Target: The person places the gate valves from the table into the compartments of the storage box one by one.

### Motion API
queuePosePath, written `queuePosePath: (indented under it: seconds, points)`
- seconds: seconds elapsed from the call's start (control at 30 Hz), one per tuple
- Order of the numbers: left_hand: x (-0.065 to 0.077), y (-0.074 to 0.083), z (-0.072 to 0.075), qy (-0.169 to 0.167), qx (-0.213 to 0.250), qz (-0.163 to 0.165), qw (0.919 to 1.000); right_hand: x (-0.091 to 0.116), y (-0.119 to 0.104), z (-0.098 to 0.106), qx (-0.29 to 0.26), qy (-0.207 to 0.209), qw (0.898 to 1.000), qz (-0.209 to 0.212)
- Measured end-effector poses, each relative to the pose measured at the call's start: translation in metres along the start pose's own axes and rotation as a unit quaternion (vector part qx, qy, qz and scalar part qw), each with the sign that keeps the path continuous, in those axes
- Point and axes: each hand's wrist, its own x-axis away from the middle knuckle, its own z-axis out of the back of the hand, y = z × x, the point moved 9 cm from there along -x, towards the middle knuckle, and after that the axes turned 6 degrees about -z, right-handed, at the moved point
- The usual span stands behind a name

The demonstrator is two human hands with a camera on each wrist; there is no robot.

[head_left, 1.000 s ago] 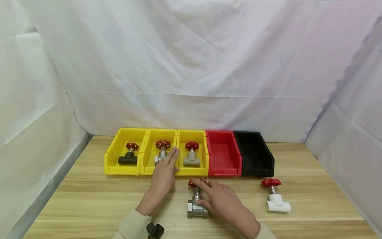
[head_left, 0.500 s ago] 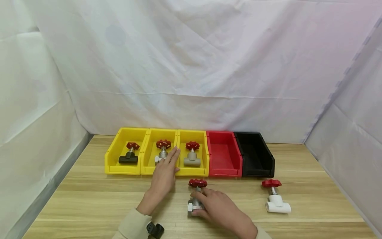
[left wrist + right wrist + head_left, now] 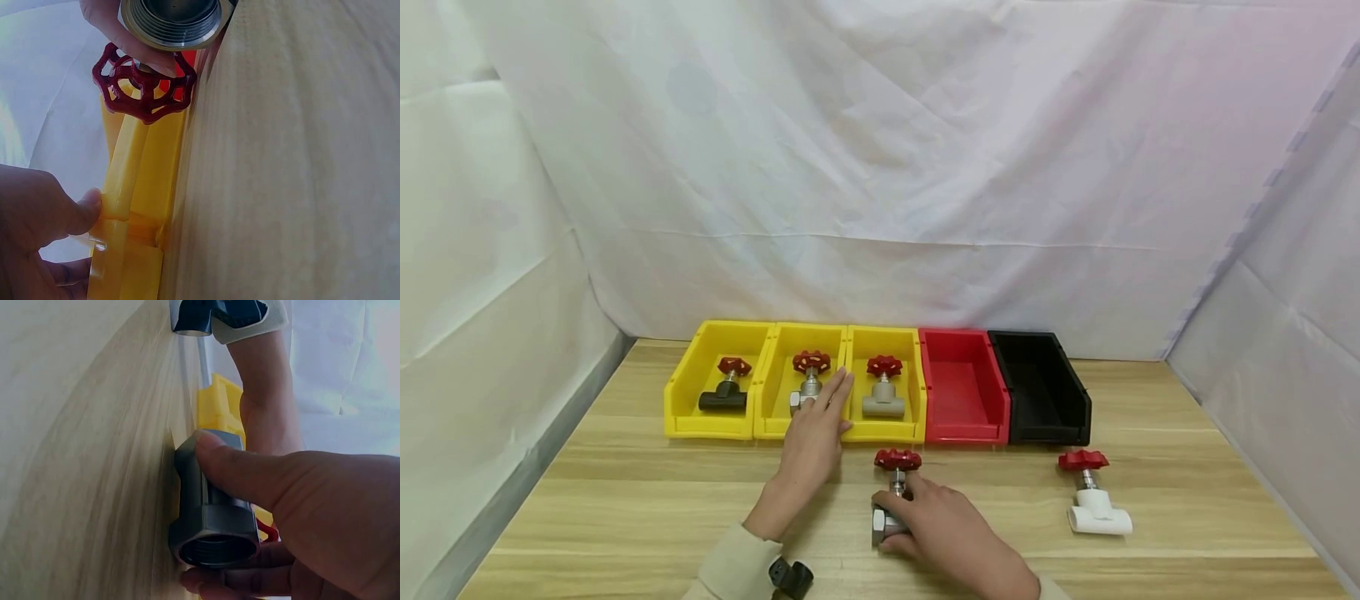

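Observation:
My right hand (image 3: 951, 529) grips the silver metal body of a red-wheeled valve (image 3: 880, 527) in front of the yellow bins. In the right wrist view, the thumb lies along the valve body (image 3: 212, 494), with fingers on its far side and a threaded opening facing the camera. The red handwheel (image 3: 147, 94) stands out past the fingers in the left wrist view. My left hand (image 3: 811, 450) rests over the wall between the middle yellow bin (image 3: 767, 427) and the right yellow bin (image 3: 887, 432), fingers straight, thumb touching the rim. It partly covers a second metal valve (image 3: 808, 387).
A black valve (image 3: 722, 400) sits in the left yellow bin (image 3: 707, 429), a grey one (image 3: 882, 404) in the right yellow bin. A red bin (image 3: 966, 433) and a black bin (image 3: 1048, 433) continue the row. A white valve (image 3: 1099, 517) lies at the right on the wooden table (image 3: 610, 508).
My right hand has moved from the valve's handwheel down onto its body, fingers now around it. The valve stays in nearly the same place. The left hand has not moved.

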Motion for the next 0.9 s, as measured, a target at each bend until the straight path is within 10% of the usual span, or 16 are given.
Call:
queuePosePath:
  seconds: [0.9]
  points:
    - [0.001,-0.001,-0.004,-0.008,-0.012,0.003,0.9999,0.004,0.008,-0.011,-0.07,0.022,0.997,-0.032]
